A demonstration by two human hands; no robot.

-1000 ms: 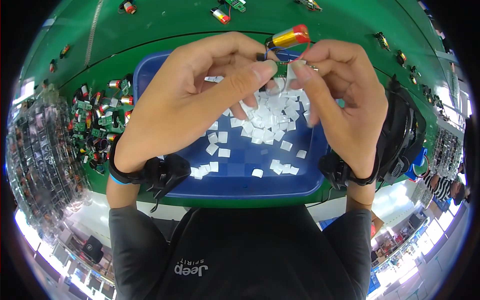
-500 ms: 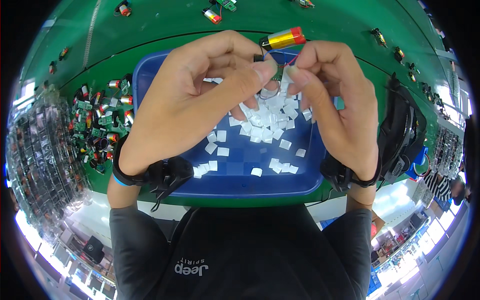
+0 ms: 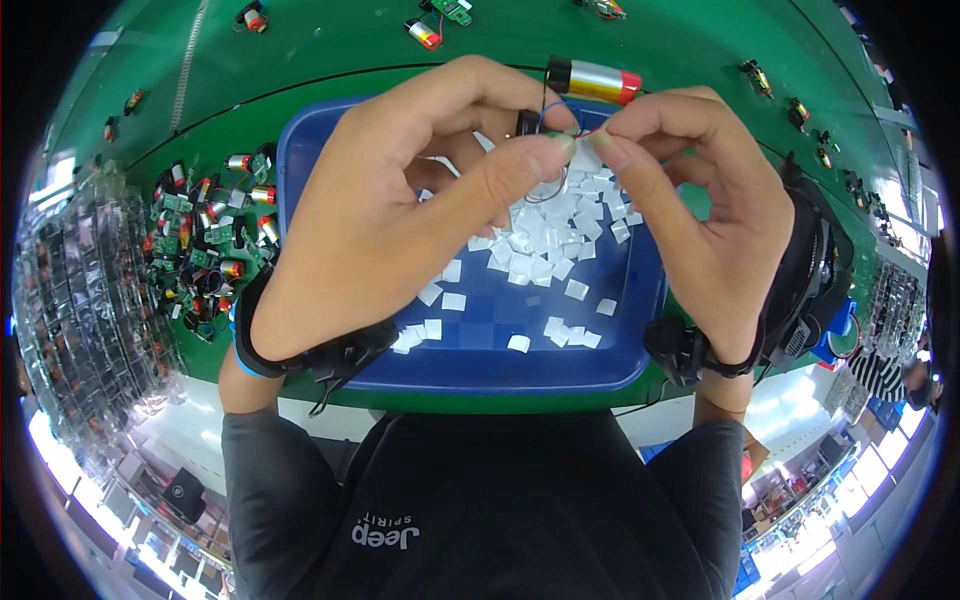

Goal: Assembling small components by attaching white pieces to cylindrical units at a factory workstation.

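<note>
Over the blue tray, my left hand [image 3: 400, 190] is closed, thumb against fingers, on a small wired circuit board that its fingertips mostly cover. Thin wires run from there to a cylindrical battery [image 3: 598, 80], silver with a red end and a black end, which hangs just beyond the fingertips. A small black round part [image 3: 528, 122] shows beside my left index finger. My right hand [image 3: 710, 190] pinches a white square piece [image 3: 588, 156] at the board's edge, close to the red wire. My two thumbs nearly meet.
Many white squares [image 3: 545, 235] lie in the blue tray [image 3: 480, 372]. A heap of battery-and-board assemblies [image 3: 210, 235] sits left of it, near clear plastic trays [image 3: 85, 290]. A black bag [image 3: 810, 260] stands at right. More assemblies [image 3: 425, 34] are scattered across the green table.
The battery has swung right and rolled, its side now silver instead of gold. My right hand has shifted slightly right and down; my left thumb has moved right.
</note>
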